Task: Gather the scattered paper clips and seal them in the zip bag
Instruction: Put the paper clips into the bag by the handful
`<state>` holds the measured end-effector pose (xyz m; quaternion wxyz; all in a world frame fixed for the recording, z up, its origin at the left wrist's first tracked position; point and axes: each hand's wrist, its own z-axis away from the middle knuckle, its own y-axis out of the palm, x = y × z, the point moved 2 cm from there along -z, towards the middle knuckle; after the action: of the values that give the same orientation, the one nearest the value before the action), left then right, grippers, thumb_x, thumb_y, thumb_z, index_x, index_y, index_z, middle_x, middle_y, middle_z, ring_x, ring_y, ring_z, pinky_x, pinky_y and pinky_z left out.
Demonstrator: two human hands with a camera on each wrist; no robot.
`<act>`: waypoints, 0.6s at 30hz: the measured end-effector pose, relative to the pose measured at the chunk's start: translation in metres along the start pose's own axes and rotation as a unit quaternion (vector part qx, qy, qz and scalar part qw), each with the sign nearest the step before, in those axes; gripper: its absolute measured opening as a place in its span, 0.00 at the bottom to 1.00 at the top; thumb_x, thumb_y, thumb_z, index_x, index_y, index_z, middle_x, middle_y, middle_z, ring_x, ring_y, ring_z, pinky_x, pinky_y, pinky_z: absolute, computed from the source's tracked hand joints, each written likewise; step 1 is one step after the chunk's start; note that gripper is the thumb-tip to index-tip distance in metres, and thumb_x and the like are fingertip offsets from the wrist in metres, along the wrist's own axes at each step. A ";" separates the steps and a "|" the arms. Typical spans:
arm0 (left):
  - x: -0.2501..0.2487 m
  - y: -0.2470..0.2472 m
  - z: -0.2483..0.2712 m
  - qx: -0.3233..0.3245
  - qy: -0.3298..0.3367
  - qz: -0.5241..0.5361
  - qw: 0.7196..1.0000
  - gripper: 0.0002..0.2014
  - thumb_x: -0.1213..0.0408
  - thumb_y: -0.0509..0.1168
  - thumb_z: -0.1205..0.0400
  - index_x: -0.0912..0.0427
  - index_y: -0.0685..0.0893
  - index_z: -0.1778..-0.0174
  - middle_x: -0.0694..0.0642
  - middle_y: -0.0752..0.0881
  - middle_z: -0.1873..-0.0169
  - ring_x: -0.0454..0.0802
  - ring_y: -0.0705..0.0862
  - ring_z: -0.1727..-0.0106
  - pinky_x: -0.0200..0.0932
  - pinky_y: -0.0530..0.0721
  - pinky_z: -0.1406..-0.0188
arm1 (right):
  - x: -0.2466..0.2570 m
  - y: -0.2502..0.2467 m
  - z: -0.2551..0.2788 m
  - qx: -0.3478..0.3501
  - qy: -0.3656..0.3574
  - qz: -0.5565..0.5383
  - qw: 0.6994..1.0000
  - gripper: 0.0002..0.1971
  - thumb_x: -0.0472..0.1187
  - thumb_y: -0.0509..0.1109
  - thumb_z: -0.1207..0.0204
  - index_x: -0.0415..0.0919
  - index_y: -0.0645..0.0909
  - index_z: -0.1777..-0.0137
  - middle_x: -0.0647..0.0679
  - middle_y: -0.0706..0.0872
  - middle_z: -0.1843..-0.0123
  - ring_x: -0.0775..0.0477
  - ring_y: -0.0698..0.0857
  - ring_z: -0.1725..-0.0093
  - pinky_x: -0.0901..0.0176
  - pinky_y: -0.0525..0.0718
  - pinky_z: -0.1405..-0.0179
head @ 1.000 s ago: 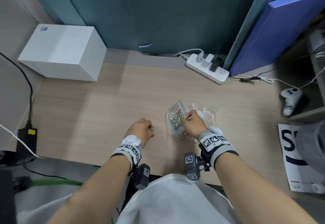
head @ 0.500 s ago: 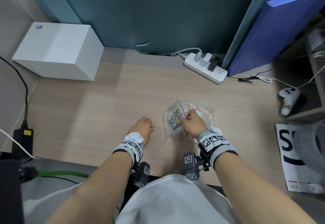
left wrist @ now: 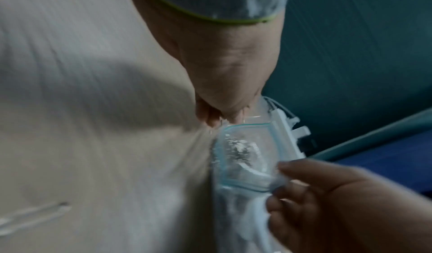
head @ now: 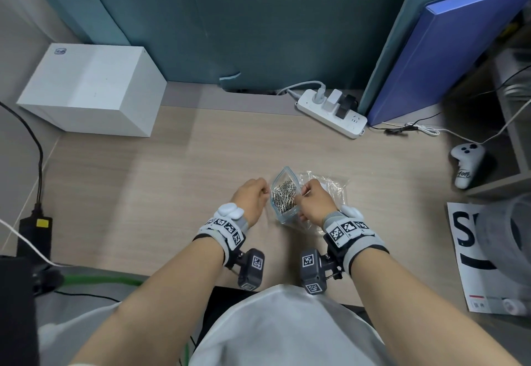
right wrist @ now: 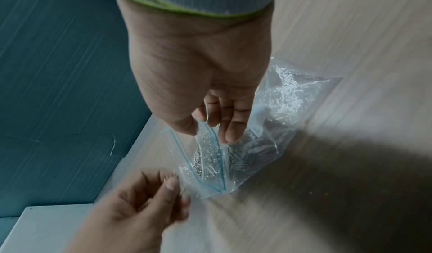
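Observation:
A clear zip bag (head: 287, 214) with a blue zip line stands on the wooden table (head: 143, 193), its mouth held wide. A pile of silver paper clips (head: 283, 197) lies inside it. My right hand (head: 304, 193) pinches the bag's right rim between thumb and fingers; the right wrist view shows this pinch (right wrist: 208, 127) on the bag (right wrist: 210, 173). My left hand (head: 265, 191) hovers at the mouth's left edge, fingertips pinched on a few small clips. In the blurred left wrist view those fingertips (left wrist: 212, 118) sit just above the open mouth of the bag (left wrist: 245, 155).
Crumpled clear plastic (head: 327, 186) lies behind the bag. A white box (head: 92, 89) stands at the back left, a power strip (head: 330, 112) and a blue board (head: 445, 58) at the back right. A white controller (head: 467, 164) and a printed sheet (head: 474, 250) sit to the right.
My left hand lifted off the table and moved right to the bag's mouth with clips pinched in its fingers. The right hand kept holding the bag open.

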<state>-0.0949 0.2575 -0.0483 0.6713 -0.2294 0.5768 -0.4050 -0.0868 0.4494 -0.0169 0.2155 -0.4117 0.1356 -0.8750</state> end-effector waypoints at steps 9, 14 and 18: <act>0.032 -0.020 0.019 0.058 -0.072 -0.017 0.996 0.25 0.52 0.85 0.37 0.46 0.82 0.49 0.44 0.79 0.52 0.47 0.82 0.54 0.42 0.82 0.52 | 0.000 0.002 -0.005 0.010 -0.005 -0.002 1.000 0.07 0.38 0.66 0.17 0.46 0.70 0.52 0.40 0.87 0.59 0.38 0.87 0.69 0.34 0.92 0.54; 0.041 -0.012 0.050 0.144 -0.074 -0.149 0.976 0.43 0.29 0.81 0.54 0.41 0.73 0.47 0.44 0.72 0.46 0.48 0.75 0.50 0.47 0.78 0.45 | -0.001 0.005 -0.004 0.018 -0.009 0.003 1.000 0.05 0.39 0.65 0.17 0.46 0.71 0.50 0.40 0.86 0.59 0.38 0.86 0.68 0.39 0.91 0.56; 0.037 -0.001 0.062 0.162 -0.029 -0.210 0.964 0.47 0.26 0.77 0.58 0.43 0.68 0.49 0.45 0.69 0.47 0.47 0.71 0.51 0.46 0.74 0.47 | -0.001 0.006 -0.003 0.021 -0.011 0.006 1.000 0.05 0.39 0.65 0.17 0.45 0.71 0.50 0.40 0.86 0.60 0.38 0.86 0.68 0.36 0.91 0.56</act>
<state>-0.0356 0.2168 -0.0552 0.6161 -0.2452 0.4223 -0.6181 -0.0871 0.4447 -0.0220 0.2309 -0.4160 0.1170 -0.8717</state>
